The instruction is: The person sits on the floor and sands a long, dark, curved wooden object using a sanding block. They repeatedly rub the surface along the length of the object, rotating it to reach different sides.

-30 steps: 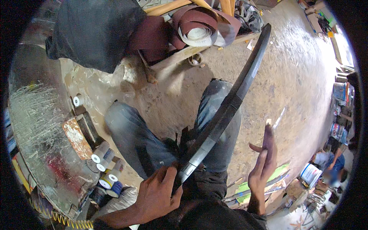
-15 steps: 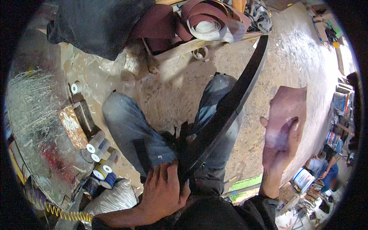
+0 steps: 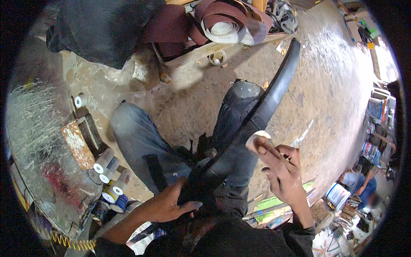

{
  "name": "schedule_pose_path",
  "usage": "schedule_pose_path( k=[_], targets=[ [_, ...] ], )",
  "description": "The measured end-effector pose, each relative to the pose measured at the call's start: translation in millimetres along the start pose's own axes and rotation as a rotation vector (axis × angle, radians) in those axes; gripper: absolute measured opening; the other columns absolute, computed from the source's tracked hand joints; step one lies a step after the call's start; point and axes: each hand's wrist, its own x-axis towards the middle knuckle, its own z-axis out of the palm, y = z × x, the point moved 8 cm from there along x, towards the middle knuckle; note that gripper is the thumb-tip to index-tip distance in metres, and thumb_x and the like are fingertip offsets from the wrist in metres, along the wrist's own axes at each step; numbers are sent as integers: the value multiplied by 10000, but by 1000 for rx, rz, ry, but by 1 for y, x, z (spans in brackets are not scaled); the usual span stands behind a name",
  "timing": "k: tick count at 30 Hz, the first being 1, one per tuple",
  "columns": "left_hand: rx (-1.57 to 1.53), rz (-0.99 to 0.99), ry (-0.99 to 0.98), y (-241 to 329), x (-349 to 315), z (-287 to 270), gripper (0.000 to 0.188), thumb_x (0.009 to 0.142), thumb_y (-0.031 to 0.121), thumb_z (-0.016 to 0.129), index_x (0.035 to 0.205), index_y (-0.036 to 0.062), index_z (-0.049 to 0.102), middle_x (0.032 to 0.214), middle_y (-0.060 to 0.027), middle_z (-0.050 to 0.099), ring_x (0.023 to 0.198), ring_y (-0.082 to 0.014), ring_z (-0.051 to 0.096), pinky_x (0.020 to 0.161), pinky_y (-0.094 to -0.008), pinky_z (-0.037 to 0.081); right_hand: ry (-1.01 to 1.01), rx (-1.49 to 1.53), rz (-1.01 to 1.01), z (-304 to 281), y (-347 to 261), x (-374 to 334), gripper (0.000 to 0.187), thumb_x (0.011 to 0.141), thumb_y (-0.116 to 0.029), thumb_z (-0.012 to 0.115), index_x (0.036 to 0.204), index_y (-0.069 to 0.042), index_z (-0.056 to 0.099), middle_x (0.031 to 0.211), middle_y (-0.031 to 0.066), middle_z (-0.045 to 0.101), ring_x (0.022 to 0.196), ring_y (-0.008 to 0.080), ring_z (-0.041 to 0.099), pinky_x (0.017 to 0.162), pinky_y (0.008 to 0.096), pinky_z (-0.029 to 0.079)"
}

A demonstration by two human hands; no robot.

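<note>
A long, curved black piece (image 3: 274, 96), shaped like a scabbard with a carved band, slants across my lap and over my right thigh. Its lower end lies in shadow between my legs. My left hand (image 3: 174, 204) is closed around that end, thumb on the near side and the other fingers partly hidden. To the right of the black piece, my right hand (image 3: 283, 171) is raised, pinching a small piece of sandpaper (image 3: 258, 138) with a pale back and brown face. The sandpaper looks folded and curls over the fingertips, apart from the black piece.
Brown sandpaper rolls (image 3: 222, 23) lie at the far edge, beside a dark cloth (image 3: 100, 32). A small cup (image 3: 217, 58) stands on the floor. Thread spools (image 3: 105, 160) and a paint-flecked block (image 3: 77, 144) are at left. A white bucket (image 3: 338, 196) and another person (image 3: 367, 191) are at right.
The sandpaper, a broad sheet held out to the right before, is now small and closer to the black piece. My left hand has turned, its thumb now along the black piece.
</note>
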Motion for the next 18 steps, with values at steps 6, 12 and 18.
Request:
schedule_pose_path(
  k=[6,12,18],
  targets=[
    [-9,114,3,39,-20,5,649,1045,332,548,1468,-87,287,1370,-222,523,1262,-282,508,1141,-401,343,-80,-230,-300,21,-24,13,456,904,-131,550,1351,-80,625,1444,77,582,1417,245,462,1207,429,335],
    [-159,89,-19,44,-22,24,698,1046,392,533,1462,-107,278,1416,-263,471,1327,-312,452,1168,-415,300,-159,-109,-369,28,-31,9,532,870,-95,563,1402,-83,581,1468,87,557,1400,262,487,1192,445,368],
    [-37,66,104,53,-33,34,758,1031,472,527,1415,-145,311,1377,-353,467,1356,-392,438,1160,-420,305,-207,-14,-386,19,-32,4,493,882,-131,564,1371,-152,626,1426,51,597,1346,250,546,1147,439,435]
  ],
)
